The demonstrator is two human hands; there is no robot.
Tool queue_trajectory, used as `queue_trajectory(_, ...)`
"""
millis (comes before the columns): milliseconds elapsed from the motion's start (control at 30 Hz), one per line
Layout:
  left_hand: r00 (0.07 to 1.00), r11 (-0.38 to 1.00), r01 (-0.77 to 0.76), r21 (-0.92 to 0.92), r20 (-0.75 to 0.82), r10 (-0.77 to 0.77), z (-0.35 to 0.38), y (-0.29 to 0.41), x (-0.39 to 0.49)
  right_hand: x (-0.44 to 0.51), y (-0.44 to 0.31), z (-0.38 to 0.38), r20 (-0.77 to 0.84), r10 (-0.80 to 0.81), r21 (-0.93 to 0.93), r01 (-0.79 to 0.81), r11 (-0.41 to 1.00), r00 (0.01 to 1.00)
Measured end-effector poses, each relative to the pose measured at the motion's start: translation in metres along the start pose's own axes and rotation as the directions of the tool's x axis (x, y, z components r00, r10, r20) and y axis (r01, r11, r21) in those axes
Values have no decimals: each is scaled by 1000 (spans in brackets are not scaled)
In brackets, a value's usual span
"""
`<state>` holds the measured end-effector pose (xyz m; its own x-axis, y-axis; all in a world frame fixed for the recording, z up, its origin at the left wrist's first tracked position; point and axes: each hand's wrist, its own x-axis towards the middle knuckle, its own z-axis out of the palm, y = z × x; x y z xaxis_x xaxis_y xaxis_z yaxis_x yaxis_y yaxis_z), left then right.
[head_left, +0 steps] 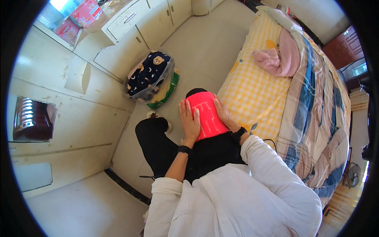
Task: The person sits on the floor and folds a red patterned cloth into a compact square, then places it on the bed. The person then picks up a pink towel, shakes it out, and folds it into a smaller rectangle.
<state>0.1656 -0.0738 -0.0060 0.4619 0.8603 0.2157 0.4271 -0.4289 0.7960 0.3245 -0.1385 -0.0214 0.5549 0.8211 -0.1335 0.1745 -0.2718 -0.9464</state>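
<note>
A folded, bright pink-red towel (207,117) with pale line markings lies over one black-trousered thigh (217,151), reaching to the knee. My left hand (189,121) rests flat along the towel's left side, its thumb spread from the other fingers. Against the opposite side lies my right hand (223,114), fingers extended along the edge. Neither hand's fingers are curled round the cloth, and the towel's underside is hidden. Both wrists wear black bands, and the white shirt sleeves are rolled up.
To the right stands a bed (257,97) with a yellow checked sheet, a pink fleecy cloth (281,57) and a striped quilt (314,97). A clear bag of folded textiles (149,77) sits on the floor by white cabinets (154,29). Pink packs (86,13) top the cabinet.
</note>
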Motion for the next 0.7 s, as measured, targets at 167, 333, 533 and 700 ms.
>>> queue_trajectory(167,1000,1000,16,19,20,-17,-9,6,-2,-1,3,-8,31,38,26,-39,999,999)
queue_trajectory(333,1000,993,3,117,8,-4,-34,29,-6,-10,-34,-24,-116,197,-149,-213,966,973)
queue_trajectory(533,995,964,-95,249,35,89,-30,47,-14,-44,-74,-15,-15,-532,-574,428,698,847)
queue_trajectory(700,999,960,-42,278,35,33,-8,40,-21,-31,-46,2,-8,-315,-470,275,839,949)
